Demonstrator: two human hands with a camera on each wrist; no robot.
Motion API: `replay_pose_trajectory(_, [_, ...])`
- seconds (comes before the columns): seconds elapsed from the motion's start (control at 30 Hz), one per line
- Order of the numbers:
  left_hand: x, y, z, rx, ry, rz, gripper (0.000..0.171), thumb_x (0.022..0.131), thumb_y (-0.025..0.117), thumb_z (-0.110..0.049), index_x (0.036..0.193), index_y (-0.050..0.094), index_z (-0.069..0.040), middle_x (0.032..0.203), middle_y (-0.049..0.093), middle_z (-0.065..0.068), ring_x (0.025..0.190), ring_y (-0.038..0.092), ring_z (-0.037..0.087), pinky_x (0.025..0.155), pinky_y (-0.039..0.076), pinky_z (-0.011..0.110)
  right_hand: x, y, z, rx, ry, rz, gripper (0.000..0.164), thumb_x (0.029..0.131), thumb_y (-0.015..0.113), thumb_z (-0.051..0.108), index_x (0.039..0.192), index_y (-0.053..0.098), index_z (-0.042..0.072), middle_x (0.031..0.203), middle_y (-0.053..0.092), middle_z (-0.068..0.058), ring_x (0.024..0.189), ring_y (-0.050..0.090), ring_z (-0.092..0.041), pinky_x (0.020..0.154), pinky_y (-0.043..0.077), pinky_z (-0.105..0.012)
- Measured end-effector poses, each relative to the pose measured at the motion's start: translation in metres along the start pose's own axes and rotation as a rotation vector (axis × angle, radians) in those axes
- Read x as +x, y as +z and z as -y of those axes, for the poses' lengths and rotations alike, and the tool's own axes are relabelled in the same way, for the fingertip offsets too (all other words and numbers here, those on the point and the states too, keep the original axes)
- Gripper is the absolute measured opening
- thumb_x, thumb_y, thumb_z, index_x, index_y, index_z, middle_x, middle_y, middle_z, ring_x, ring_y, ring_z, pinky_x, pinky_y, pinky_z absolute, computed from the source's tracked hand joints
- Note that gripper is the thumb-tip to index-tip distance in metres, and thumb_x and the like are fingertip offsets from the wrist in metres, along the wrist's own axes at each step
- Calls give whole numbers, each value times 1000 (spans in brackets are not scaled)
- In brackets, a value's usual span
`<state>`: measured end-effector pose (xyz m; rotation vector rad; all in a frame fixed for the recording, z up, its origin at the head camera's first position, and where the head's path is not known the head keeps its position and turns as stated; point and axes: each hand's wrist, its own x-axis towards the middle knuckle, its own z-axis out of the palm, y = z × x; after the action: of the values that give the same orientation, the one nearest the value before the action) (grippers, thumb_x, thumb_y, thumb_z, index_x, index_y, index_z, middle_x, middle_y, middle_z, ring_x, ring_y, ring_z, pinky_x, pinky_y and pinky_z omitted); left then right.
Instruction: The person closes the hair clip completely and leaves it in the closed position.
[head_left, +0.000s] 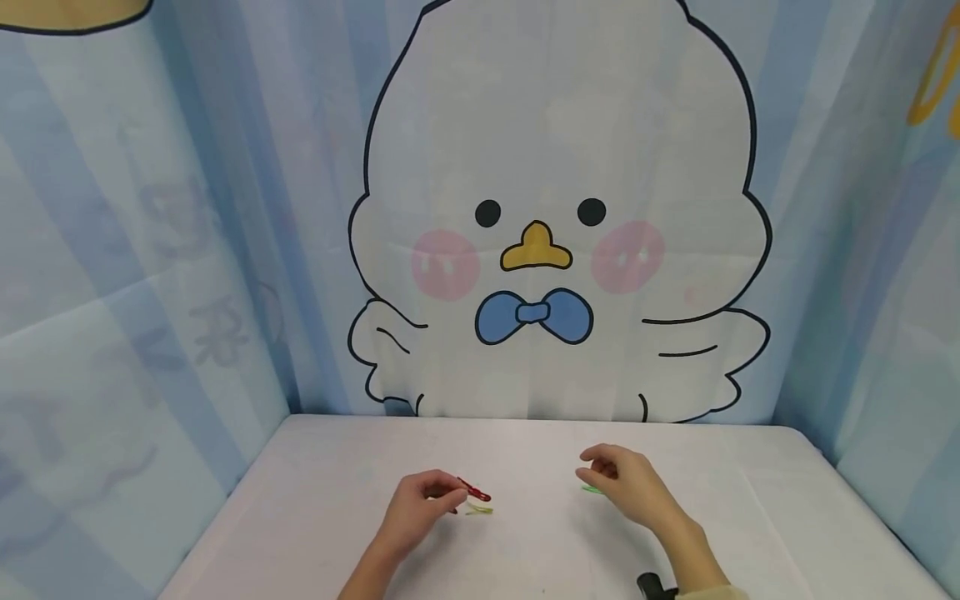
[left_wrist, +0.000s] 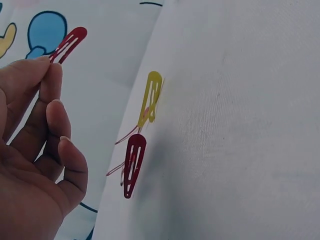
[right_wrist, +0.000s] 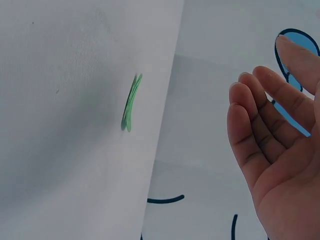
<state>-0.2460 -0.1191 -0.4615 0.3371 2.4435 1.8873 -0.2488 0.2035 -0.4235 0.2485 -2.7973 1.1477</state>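
Between thumb and forefinger, my left hand [head_left: 420, 510] pinches a red snap hair clip [left_wrist: 75, 37], raised above the white table. Beneath it lie a yellow hair clip [left_wrist: 155, 80] and a second, darker red hair clip [left_wrist: 128, 189], end to end. Thin reddish pieces [left_wrist: 114, 170] stick out beside these clips; their kind is unclear. My right hand [head_left: 633, 492] hovers at the right with fingers loosely bent and nothing in its grasp. A slim green item [right_wrist: 131, 107], seen nearly edge-on in the right wrist view, lies on the table below that hand.
The white table [head_left: 540, 558] ends at a blue-and-white curtain [head_left: 322, 250] with a cartoon bird. Similar curtain walls stand at left and right. A black device [head_left: 651, 586] shows by the right wrist.
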Motion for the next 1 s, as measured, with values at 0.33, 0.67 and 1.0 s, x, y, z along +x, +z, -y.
replay_pose_trajectory(0.33, [-1, 11, 1, 18, -13, -33, 10, 91, 76, -16, 93, 74, -6, 103, 69, 4, 89, 58, 20, 69, 49, 30, -6, 11, 10, 76, -45, 36, 23, 92, 76, 22, 108, 71, 7, 82, 58, 3, 75, 54, -15, 64, 48, -28])
replay_pose_trajectory(0.67, [-3, 21, -1, -77, -6, -39, 26, 91, 76, -15, 110, 70, 2, 96, 70, 3, 90, 61, 19, 72, 49, 26, -13, 23, 14, 150, -135, 86, 24, 93, 75, 24, 107, 71, 6, 84, 61, 5, 76, 57, -13, 67, 49, -27])
replay_pose_trajectory(1.0, [-2, 37, -3, -107, 15, -64, 27, 92, 75, -14, 113, 70, 2, 96, 71, 3, 90, 62, 18, 73, 50, 26, -17, 40, 24, 243, -219, 161, 23, 94, 73, 24, 107, 71, 6, 89, 66, 5, 80, 61, -9, 71, 51, -27])
